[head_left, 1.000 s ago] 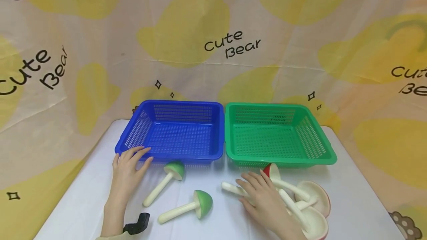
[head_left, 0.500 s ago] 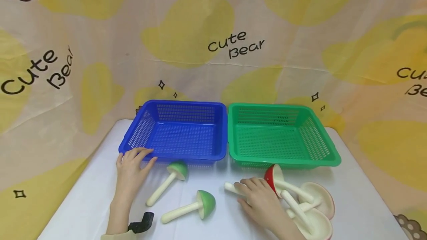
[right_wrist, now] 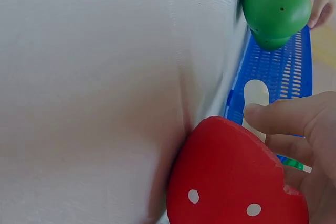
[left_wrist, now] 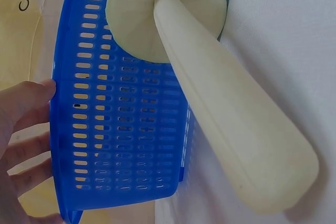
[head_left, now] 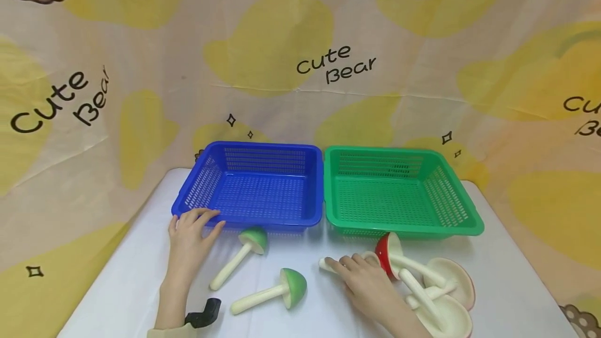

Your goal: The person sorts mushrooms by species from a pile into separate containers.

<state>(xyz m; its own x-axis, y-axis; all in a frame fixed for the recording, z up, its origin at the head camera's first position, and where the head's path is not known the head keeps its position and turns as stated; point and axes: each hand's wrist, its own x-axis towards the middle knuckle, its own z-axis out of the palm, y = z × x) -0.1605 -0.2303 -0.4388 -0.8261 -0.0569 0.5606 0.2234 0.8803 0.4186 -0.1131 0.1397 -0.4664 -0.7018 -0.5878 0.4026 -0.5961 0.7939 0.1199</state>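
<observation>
In the head view my left hand [head_left: 188, 241] rests at the near-left corner of the blue basket [head_left: 267, 220]. Its fingertips touch the rim and the fingers are relaxed; they also show against the edge in the left wrist view. Two green-capped toy mushrooms [head_left: 293, 288] with cream stems lie on the white cloth beside it. My right hand [head_left: 368, 286] pinches the pale stem [right_wrist: 255, 92] of a toy mushroom between thumb and fingers. A white-dotted red cap [right_wrist: 236, 177] fills the foreground of the right wrist view; in the head view my hand partly covers the held mushroom.
Right of my right hand lie several more toy mushrooms, one with a red cap [head_left: 384, 254] and others with undersides up [head_left: 451, 278], stems crossing. A green basket [head_left: 404, 230] stands beside the blue one. A patterned curtain [head_left: 263, 40] hangs behind the table.
The right hand has drawn in its fingers and shifted onto the mushroom's stem, uncovering more of the red cap beside it. The left hand stays at the rim. The view has drifted slightly.
</observation>
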